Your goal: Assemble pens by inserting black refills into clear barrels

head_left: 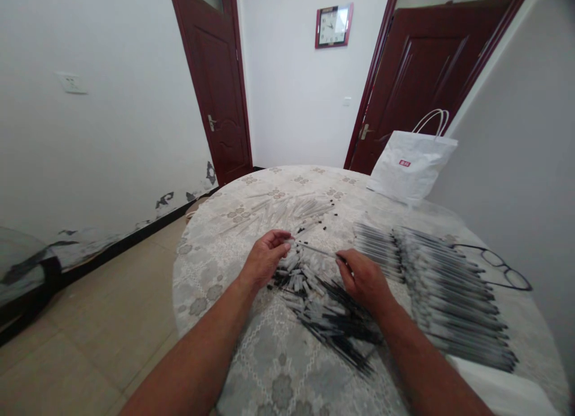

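My left hand (266, 257) and my right hand (365, 278) hover over a loose heap of pen parts (321, 302) on a round table (211, 266) with a patterned cloth. Between them they hold one thin pen (317, 250): the left fingers pinch its left end, the right fingers pinch its right end. Both hands are closed in a pinch. A row of finished black-and-grey pens (444, 284) lies to the right of my right hand. Clear pen barrels (287, 211) lie farther back on the table.
A white paper bag (411, 164) stands at the table's far right edge against the wall. A pair of glasses (498, 266) lies at the right. Two dark red doors (220, 87) and a wall clock (333, 26) are behind. Tiled floor lies to the left.
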`<state>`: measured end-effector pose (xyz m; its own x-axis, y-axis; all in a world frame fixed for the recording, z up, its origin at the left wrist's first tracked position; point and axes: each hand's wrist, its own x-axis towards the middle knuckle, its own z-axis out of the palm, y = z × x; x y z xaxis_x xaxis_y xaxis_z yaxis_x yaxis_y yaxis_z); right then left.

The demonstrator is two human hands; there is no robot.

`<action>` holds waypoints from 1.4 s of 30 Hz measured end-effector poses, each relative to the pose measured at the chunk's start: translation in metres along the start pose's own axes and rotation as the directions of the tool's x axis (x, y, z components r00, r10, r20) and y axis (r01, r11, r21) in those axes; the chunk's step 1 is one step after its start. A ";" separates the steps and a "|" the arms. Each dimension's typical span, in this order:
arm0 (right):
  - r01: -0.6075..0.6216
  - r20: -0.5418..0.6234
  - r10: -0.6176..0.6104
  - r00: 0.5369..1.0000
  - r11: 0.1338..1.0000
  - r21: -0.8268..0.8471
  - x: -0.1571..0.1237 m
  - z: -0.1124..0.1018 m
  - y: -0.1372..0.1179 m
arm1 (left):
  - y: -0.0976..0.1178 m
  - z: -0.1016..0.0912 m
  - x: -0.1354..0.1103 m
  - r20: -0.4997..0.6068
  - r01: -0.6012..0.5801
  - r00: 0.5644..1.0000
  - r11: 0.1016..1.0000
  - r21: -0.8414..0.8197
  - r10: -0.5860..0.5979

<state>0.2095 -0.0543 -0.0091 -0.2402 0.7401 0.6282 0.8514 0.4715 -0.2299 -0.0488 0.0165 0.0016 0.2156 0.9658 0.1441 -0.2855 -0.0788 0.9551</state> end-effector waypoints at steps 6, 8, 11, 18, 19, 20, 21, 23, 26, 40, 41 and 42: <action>0.021 0.029 -0.021 0.999 1.000 -0.008 0.001 -0.001 -0.003 | 0.003 -0.002 -0.003 0.051 -0.004 0.999 0.973 0.231 -0.008; 0.022 0.022 -0.022 1.000 1.000 -0.007 0.001 -0.002 -0.003 | 0.004 -0.002 -0.005 0.088 -0.026 0.996 0.959 0.281 0.002; -0.005 0.005 0.005 1.000 1.000 -0.021 0.001 -0.004 -0.002 | 0.004 -0.001 -0.005 0.129 -0.047 0.992 0.947 0.317 0.006; -0.033 -0.011 0.032 0.999 0.998 -0.048 0.000 -0.005 0.002 | 0.002 0.003 -0.003 -0.004 0.105 0.994 0.989 -0.108 -0.106; -0.020 0.008 0.021 1.000 0.999 -0.044 0.000 -0.004 0.001 | 0.002 0.003 -0.003 -0.016 0.116 0.992 0.974 -0.193 -0.121; -0.010 0.025 0.011 1.000 0.999 -0.043 0.000 -0.003 -0.001 | 0.002 0.004 -0.003 -0.025 0.121 0.991 0.957 -0.265 -0.132; -0.002 0.039 0.004 0.999 0.999 -0.044 0.000 -0.001 -0.003 | 0.003 0.004 -0.003 -0.032 0.121 0.990 0.939 -0.320 -0.139; 0.010 0.054 -0.008 0.999 0.999 -0.043 0.000 0.000 -0.007 | 0.004 0.004 -0.003 -0.041 0.120 0.988 0.914 -0.388 -0.147; 0.022 0.059 -0.020 0.998 0.999 -0.036 0.000 0.000 -0.012 | 0.005 0.005 -0.003 -0.056 0.120 0.986 0.899 -0.421 -0.157; 0.032 0.063 -0.030 0.998 0.999 -0.036 0.000 -0.001 -0.016 | -0.006 0.016 -0.006 -0.018 0.127 0.990 0.937 -0.325 -0.141; 0.038 0.057 -0.036 0.998 0.999 -0.037 0.000 -0.001 -0.017 | -0.005 0.016 -0.006 -0.023 0.128 0.989 0.938 -0.322 -0.143; 0.045 0.050 -0.044 0.998 0.998 -0.037 0.001 -0.001 -0.017 | -0.005 0.017 -0.006 -0.027 0.133 0.989 0.939 -0.317 -0.149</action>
<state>0.1953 -0.0625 -0.0041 -0.3002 0.7421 0.5993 0.8561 0.4867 -0.1738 -0.0330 0.0065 0.0007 0.2308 0.9730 -0.0063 -0.5356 0.1324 0.8340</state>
